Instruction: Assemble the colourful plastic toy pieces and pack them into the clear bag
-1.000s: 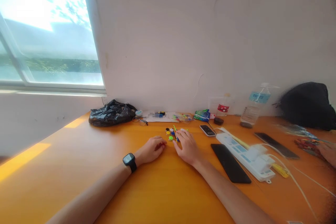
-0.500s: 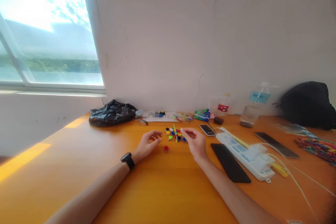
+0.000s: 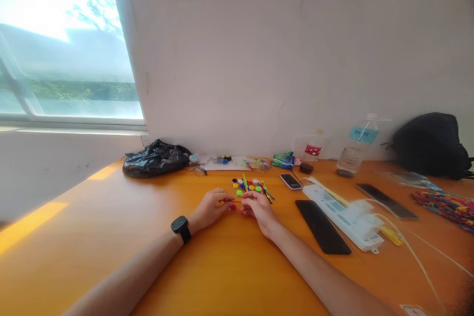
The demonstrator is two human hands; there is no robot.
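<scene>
Both of my hands are close together over the wooden table [image 3: 207, 276], on either side of a small red disc [image 3: 232, 207]. My left hand [image 3: 211, 210], below a black watch, pinches a thin red strip [image 3: 224, 201] of unclear kind. The strip seems to reach across to my right hand [image 3: 259, 212], whose thumb and fingers close on its other end. Just beyond the fingers lie several coloured discs, among them a bright green disc [image 3: 239, 192] and a yellow disc [image 3: 235, 185]. Thin coloured strips [image 3: 265, 190] lie partly hidden behind my right hand.
To the right are a small white-edged device [image 3: 291, 181], a black flat slab [image 3: 322, 227] and a white power strip [image 3: 344, 217] with cables. Along the wall stand a black plastic bag [image 3: 157, 159], glasses [image 3: 200, 171], a green-blue packet [image 3: 283, 160] and a large bottle [image 3: 351, 158].
My right hand has come back from the pile of discs toward me and leftward. My left hand has moved slightly right and closed. A thin red strip now shows between them.
</scene>
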